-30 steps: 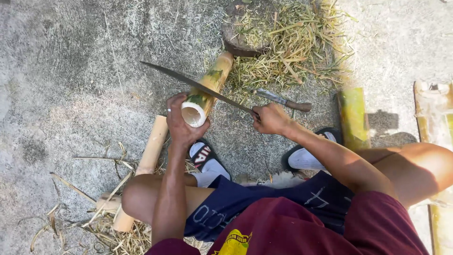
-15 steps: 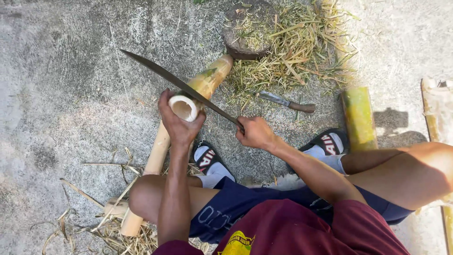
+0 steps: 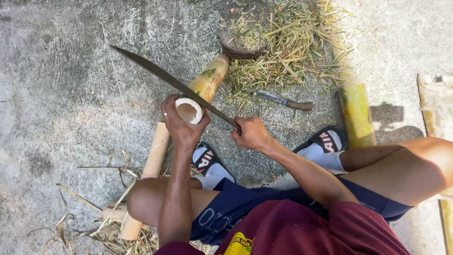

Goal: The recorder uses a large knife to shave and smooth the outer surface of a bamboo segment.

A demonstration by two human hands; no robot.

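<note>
L hand (image 3: 181,127) clamped on bamboo tube (image 3: 200,92), now raised; R hand (image 3: 252,134) grips long blade (image 3: 174,85) – tip swung to 10 o'clock.

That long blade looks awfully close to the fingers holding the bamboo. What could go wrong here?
The long blade lies across the bamboo tube right beside the left hand, so a slip could cut its fingers. The tube is propped at a tilt and might roll. The right hand works above sandalled feet.

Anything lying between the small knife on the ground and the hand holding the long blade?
In the head view, only bare concrete with stray straw lies between the small knife and the right hand.
</note>
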